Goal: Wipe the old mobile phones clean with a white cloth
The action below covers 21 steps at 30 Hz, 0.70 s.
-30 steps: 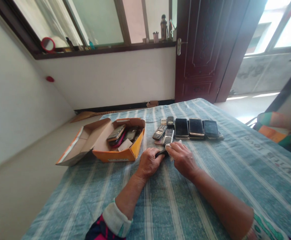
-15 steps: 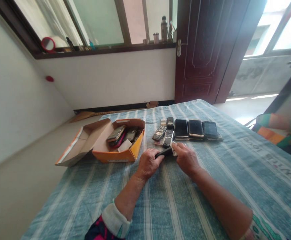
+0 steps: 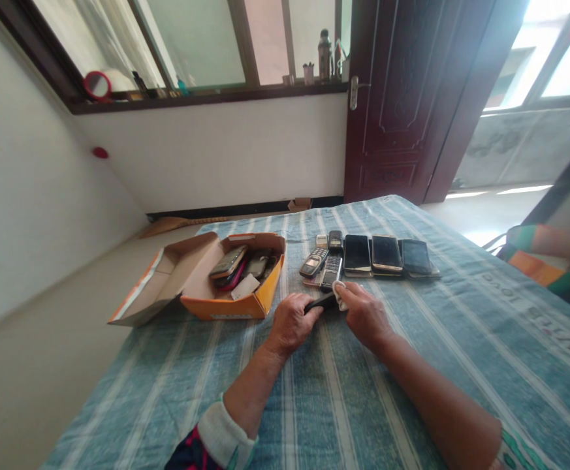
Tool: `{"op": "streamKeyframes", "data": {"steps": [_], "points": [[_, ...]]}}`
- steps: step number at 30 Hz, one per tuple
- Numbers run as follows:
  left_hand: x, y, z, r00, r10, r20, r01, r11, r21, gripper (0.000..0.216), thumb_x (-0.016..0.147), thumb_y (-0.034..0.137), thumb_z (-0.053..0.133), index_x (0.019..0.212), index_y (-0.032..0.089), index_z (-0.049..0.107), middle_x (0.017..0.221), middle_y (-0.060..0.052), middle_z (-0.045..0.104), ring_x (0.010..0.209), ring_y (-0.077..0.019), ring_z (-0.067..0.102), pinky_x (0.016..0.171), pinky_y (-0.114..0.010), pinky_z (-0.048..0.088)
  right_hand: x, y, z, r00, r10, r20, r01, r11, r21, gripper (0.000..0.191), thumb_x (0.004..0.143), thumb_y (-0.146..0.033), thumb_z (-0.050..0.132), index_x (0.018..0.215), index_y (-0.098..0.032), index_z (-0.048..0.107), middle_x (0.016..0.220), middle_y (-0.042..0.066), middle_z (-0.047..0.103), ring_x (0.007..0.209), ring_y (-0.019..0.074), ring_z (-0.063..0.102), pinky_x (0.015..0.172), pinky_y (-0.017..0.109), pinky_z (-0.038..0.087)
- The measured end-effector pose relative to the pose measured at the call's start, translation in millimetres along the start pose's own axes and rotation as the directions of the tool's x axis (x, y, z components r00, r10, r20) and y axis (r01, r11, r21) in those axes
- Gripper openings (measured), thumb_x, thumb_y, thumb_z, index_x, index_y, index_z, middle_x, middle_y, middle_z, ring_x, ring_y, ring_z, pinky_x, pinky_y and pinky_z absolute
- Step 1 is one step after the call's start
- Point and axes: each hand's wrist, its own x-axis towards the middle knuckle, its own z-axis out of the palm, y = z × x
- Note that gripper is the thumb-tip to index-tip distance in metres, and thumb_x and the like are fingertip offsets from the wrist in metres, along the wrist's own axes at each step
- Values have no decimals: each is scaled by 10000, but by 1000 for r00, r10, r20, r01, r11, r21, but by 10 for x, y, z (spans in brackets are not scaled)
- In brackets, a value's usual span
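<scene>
My left hand (image 3: 292, 321) is closed around a dark phone (image 3: 322, 301), holding it just above the striped cloth. My right hand (image 3: 364, 315) is closed on a small white cloth (image 3: 340, 290) pressed against the phone's far end. Just beyond my hands lies a row of phones: small keypad phones (image 3: 320, 264) on the left and three smartphones (image 3: 385, 254) side by side on the right. An open orange cardboard box (image 3: 228, 303) to the left holds several more phones (image 3: 238, 264).
A blue striped cloth (image 3: 412, 365) covers the table. The box's lid (image 3: 160, 281) lies open toward the left edge. A dark wooden door (image 3: 402, 98) and a windowsill (image 3: 206, 96) with small items stand behind. Colourful fabric (image 3: 549, 251) lies at the right.
My right hand with the white cloth slid a little along the dark phone toward its far end. My left hand kept its hold.
</scene>
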Motion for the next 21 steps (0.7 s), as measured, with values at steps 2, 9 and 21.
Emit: {"op": "streamKeyframes", "data": {"steps": [2, 9, 21], "points": [[0, 7, -4, 1000, -3, 4, 3, 1000, -2, 31, 784, 196, 695, 776, 166, 695, 757, -36, 685, 758, -185, 633, 694, -278, 466, 9, 19, -6, 999, 35, 16, -36, 999, 10, 429, 831, -32, 419, 1155, -204, 643, 1006, 76, 675, 922, 190, 600, 781, 251, 441], [-3, -10, 10, 1000, -2, -10, 2, 1000, -9, 33, 783, 198, 691, 763, 171, 694, 747, -28, 681, 741, -174, 623, 692, -273, 460, 28, 21, -40, 992, 109, 57, -110, 994, 5, 450, 813, -31, 415, 1152, -211, 648, 983, 71, 677, 838, 183, 611, 706, 243, 420], [0, -7, 3, 1000, -8, -3, 8, 1000, -4, 39, 785, 194, 696, 776, 156, 695, 762, -43, 681, 759, -184, 629, 703, -275, 465, 46, 89, -34, 984, 162, 71, -160, 987, -34, 446, 777, -32, 434, 1109, -214, 669, 923, 69, 674, 767, 181, 591, 650, 256, 379]]}}
